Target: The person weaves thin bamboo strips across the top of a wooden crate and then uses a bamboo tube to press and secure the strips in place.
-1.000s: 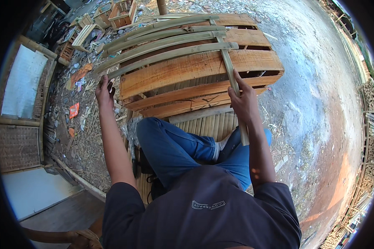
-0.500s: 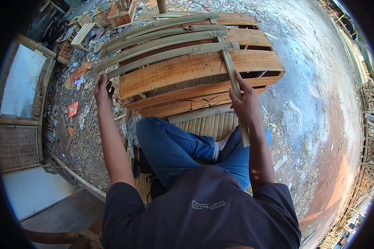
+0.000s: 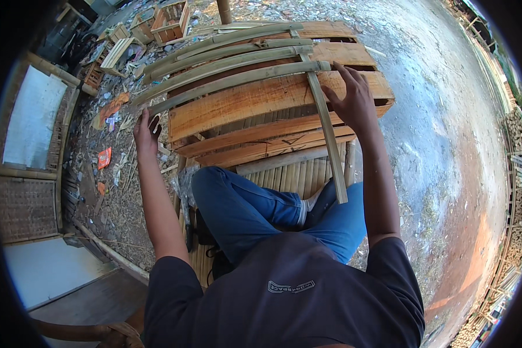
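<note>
Several pale green bamboo slats lie side by side across a wooden crate in front of me. A narrower bamboo strip runs crosswise under their right ends, its near end reaching over my leg. My left hand is at the left tip of the nearest slat, fingers loosely curled and apart, a fingertip at its end. My right hand is open beside that slat's right end, thumb and fingers spread, the index fingertip at or very near the end. Neither hand is wrapped around anything.
Beneath the crate is a bamboo-slat platform, where I sit cross-legged. Several small wooden crates stand at the far left. Litter and an orange packet lie on the ground, and a white panel stands at left.
My right hand has let go of the narrow crosswise strip and moved up and right to the nearest slat's right end. My left hand stays at its left tip.
</note>
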`<state>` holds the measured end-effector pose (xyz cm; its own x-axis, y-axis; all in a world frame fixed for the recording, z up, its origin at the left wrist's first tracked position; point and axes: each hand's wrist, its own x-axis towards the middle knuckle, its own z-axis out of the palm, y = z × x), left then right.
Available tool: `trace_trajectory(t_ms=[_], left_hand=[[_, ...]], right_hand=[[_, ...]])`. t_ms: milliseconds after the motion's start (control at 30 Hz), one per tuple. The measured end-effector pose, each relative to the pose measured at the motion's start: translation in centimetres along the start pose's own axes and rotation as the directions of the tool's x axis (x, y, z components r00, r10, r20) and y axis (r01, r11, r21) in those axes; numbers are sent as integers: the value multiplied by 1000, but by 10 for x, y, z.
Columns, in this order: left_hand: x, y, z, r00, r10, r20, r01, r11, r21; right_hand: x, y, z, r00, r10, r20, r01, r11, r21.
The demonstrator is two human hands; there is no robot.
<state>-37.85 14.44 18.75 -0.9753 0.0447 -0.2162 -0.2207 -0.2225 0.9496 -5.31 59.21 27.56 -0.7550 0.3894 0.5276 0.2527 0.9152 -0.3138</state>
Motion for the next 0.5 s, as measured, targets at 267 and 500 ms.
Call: trace_trajectory(t_ms=[267,500], left_hand=[[-49,28,68,192,965,178,-642,-14,767],[-109,-3,221,291,543,787,-868,-195,456]], right_hand=[[13,35,39,989,4,149,-5,1000,7],[15,39,47,987,-47,151,51,998,-21]])
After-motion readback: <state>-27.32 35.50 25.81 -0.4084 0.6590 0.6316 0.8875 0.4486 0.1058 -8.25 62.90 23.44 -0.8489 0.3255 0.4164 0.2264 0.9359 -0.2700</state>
